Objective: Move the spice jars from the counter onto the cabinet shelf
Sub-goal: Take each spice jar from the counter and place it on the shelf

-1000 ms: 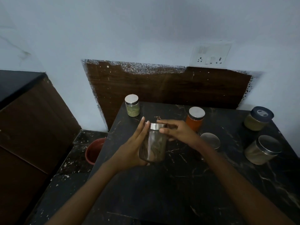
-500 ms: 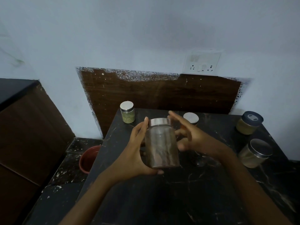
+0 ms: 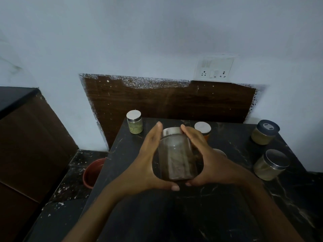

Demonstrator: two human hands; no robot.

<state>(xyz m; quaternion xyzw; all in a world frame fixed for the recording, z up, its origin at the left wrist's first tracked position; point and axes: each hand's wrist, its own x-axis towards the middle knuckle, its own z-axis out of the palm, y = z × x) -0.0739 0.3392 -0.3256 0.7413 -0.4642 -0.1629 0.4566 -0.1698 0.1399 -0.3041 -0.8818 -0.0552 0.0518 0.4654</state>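
The lifting step is in hand: left hand [image 3: 145, 161] and right hand [image 3: 208, 159] clasp the clear glass jar with steel lid [image 3: 176, 154] between them, above the black marble tabletop [image 3: 227, 206]. Next, I judge, it must be carried to the cabinet shelf, which is not in view.

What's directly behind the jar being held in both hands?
Behind the held jar and right hand, an orange jar shows its silver lid; its body is mostly covered. A second metal lid peeks past the right hand; the rest is hidden.
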